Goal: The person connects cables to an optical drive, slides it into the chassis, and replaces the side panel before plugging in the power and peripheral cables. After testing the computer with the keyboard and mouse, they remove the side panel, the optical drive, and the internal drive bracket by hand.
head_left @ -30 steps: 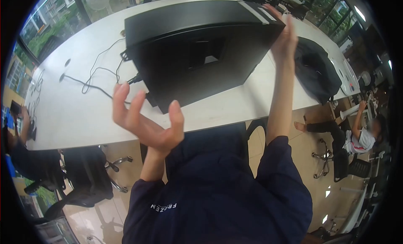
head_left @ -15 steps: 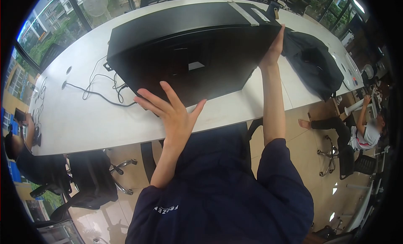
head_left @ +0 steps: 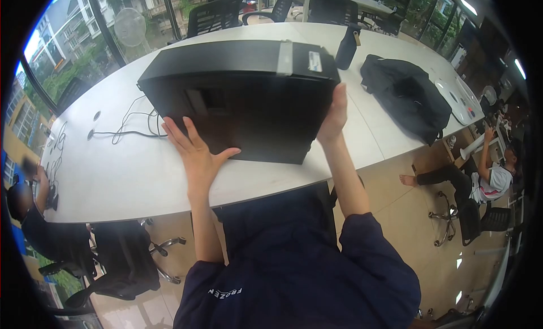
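A black computer case (head_left: 243, 117) stands on the white table in front of me, its broad dark side facing me. Tape and a small label mark the right end of its top. My left hand (head_left: 195, 156) is open, fingers spread against the lower left of that side, thumb pointing right. At the right edge, my right hand (head_left: 334, 117) grips the case with its thumb upward; its other fingers are mostly hidden. Thin black cables (head_left: 127, 132) run over the table to the left of the case.
On the white table (head_left: 362, 134), a black bag (head_left: 404, 97) lies to the right and a dark bottle (head_left: 347, 47) stands behind the case. Office chairs (head_left: 215, 15) line the far side. One person sits at far left, another at far right.
The case has shifted left and swung round somewhat, both hands moving left with it. My view has tilted up, showing more of the chairs and bottle behind.
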### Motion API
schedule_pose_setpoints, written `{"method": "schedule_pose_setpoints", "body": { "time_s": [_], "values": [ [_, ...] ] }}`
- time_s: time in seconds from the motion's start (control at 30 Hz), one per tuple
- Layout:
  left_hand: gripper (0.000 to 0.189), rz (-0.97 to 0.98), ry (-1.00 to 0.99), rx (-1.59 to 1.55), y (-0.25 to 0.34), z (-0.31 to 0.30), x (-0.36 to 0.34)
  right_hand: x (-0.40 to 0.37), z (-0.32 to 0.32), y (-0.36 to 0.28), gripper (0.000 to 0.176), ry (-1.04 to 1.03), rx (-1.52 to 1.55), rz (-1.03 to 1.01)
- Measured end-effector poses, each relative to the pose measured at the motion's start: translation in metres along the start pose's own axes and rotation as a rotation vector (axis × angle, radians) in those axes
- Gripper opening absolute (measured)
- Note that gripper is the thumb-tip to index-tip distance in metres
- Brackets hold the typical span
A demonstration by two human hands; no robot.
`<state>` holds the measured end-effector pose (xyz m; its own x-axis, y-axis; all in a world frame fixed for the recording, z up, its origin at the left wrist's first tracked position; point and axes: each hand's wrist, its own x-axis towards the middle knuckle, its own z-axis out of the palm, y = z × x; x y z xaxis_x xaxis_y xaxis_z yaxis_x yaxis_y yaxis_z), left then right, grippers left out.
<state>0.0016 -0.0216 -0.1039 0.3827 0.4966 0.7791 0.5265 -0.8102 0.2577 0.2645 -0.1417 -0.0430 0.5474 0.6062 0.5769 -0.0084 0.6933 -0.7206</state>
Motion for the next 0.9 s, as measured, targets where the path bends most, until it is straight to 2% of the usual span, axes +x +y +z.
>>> {"method": "schedule_pose_setpoints", "body": {
  "time_s": [0.07,0.13,0.2,0.23,0.3,0.33,0.4,0.43,0.5,0.53,0.63,0.77,0.9],
  "values": [
    [0.139,-0.045,-0.047,0.056,-0.004,-0.013,0.005,-0.004,0.022,-0.008,0.091,0.008,-0.124,-0.147],
    [0.134,-0.094,-0.099,0.114,-0.001,-0.023,0.01,-0.01,0.035,-0.005,0.091,0.036,-0.13,-0.143],
    [0.122,-0.264,-0.181,-0.005,0.004,-0.031,0.013,-0.02,0.064,-0.016,0.089,0.119,-0.152,-0.201],
    [0.122,-0.26,-0.178,-0.005,0.01,-0.034,0.01,-0.021,0.067,-0.01,0.089,0.119,-0.177,-0.2],
    [0.11,-0.267,-0.195,-0.363,0.031,-0.038,-0.004,-0.021,0.079,-0.007,0.09,0.096,-0.163,-0.211],
    [0.11,-0.263,-0.195,-0.362,0.045,-0.037,-0.012,-0.023,0.084,-0.005,0.091,0.096,-0.151,-0.2],
    [0.114,-0.096,-0.268,-0.453,0.081,-0.028,-0.025,-0.031,0.092,-0.006,0.093,0.095,-0.167,-0.151],
    [0.114,-0.097,-0.271,-0.449,0.096,-0.023,-0.028,-0.032,0.093,-0.01,0.093,0.097,-0.164,-0.148],
    [0.122,-0.119,-0.173,-0.31,0.117,-0.015,-0.031,-0.033,0.088,-0.022,0.094,-0.062,-0.14,-0.084],
    [0.122,-0.122,-0.171,-0.307,0.114,-0.011,-0.032,-0.03,0.081,-0.023,0.094,-0.066,-0.137,-0.083],
    [0.129,-0.126,-0.125,-0.266,0.104,0.004,-0.037,-0.017,0.055,-0.022,0.094,-0.323,-0.209,0.012],
    [0.125,-0.076,-0.064,-0.321,0.1,0.005,-0.037,-0.012,0.043,0.004,0.103,-0.371,-0.032,0.074],
    [0.127,-0.076,-0.07,-0.307,0.094,-0.001,-0.035,-0.015,0.033,0.035,0.098,-0.401,0.02,0.126]
  ]
}}
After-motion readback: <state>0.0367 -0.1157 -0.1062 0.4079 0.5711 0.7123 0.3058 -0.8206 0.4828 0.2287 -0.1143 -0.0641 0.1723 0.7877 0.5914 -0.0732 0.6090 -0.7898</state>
